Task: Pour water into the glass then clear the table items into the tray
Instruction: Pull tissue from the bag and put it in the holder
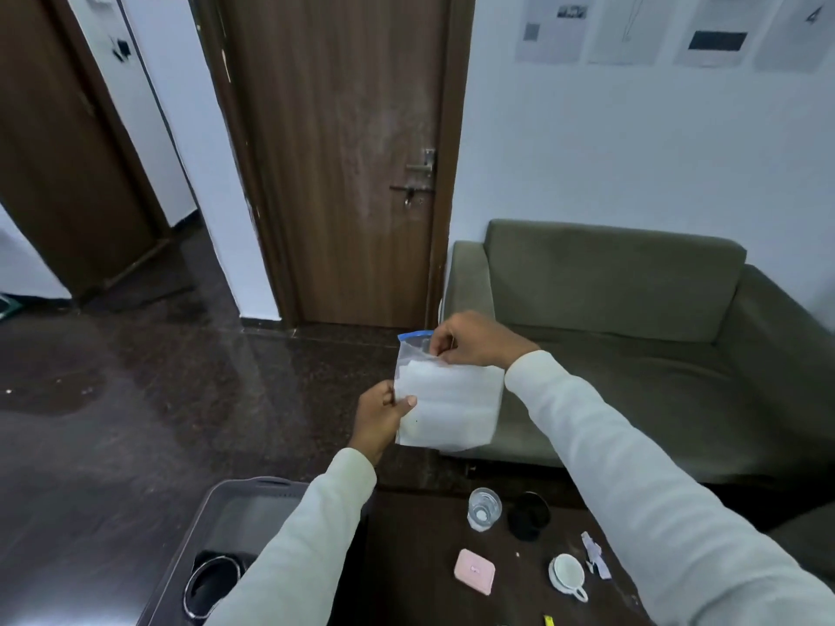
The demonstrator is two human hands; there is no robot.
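I hold a clear zip bag [447,406] with a blue top strip and white contents up in front of me, above the far end of the table. My left hand [379,420] pinches its lower left edge. My right hand [472,338] grips its top near the blue strip. Below, on the dark table [406,558], stands a clear glass [484,509] with a black round item [528,515] beside it. A pink square case [474,572] and a small white cup [568,576] lie nearer me. The grey tray [212,503] sits at the left, holding a black round container [212,585].
Torn paper scraps [596,555] lie right of the white cup, and a small yellow item [548,620] shows at the bottom edge. An olive sofa [632,336] stands behind the table. A shut wooden door [343,164] and dark stone floor [135,399] lie beyond.
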